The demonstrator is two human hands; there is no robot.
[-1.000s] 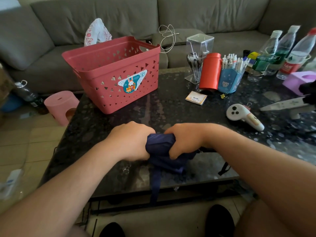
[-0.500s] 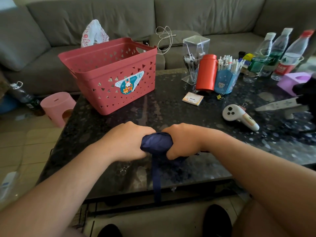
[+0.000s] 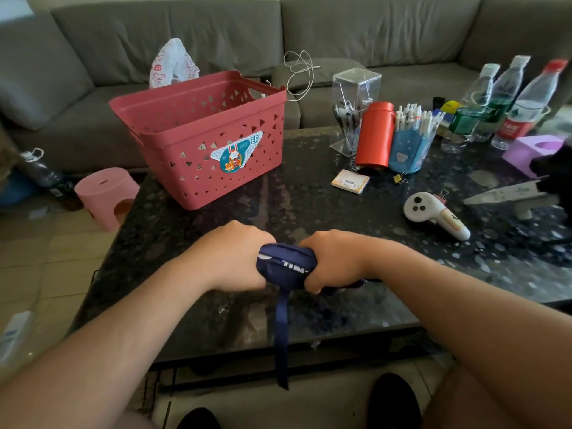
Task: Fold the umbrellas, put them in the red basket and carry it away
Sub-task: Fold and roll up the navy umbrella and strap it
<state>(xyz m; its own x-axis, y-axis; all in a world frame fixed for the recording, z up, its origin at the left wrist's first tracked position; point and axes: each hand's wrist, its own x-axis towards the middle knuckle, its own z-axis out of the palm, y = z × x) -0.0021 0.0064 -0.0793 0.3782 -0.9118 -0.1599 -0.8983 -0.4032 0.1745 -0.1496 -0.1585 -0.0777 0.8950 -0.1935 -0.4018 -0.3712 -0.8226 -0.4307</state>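
Both hands, left hand (image 3: 230, 257) and right hand (image 3: 332, 258), are gripping the navy umbrella (image 3: 284, 266) lying crosswise along the table's (image 3: 309, 199) near edge, its strap (image 3: 281, 335) dangling, the red basket (image 3: 204, 134) sitting beyond toward the far-left corner.

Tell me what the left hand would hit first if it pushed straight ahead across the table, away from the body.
Probably the red plastic basket. The left hand, gripping the navy folded umbrella, has only bare black speckled tabletop ahead before the basket's near wall, though depth is hard to judge from this view.
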